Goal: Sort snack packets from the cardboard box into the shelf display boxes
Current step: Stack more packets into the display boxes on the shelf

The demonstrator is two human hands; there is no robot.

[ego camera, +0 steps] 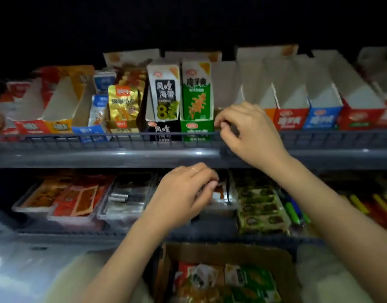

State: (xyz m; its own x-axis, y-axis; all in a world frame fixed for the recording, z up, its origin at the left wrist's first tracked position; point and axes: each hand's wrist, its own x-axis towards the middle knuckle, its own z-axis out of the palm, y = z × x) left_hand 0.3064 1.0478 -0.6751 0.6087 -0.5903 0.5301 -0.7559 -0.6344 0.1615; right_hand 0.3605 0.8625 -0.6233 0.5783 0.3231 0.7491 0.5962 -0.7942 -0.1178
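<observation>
Right grip [249, 132]: fingers curled at the slot beside the green display box [197, 127]; hold cannot be told
Left grip [183, 193]: curled over a lower-shelf tray [222, 205]; hold unclear
White display boxes [293, 99]: look empty
Cardboard box [210, 251]: snack packets [249, 278] remain; much sorting left, by my reckoning

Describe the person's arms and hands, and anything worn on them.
Neither arm shows a sleeve, glove, watch or bracelet in view. The left hand wears a thin ring on one finger; the right hand shows no ring.
</observation>
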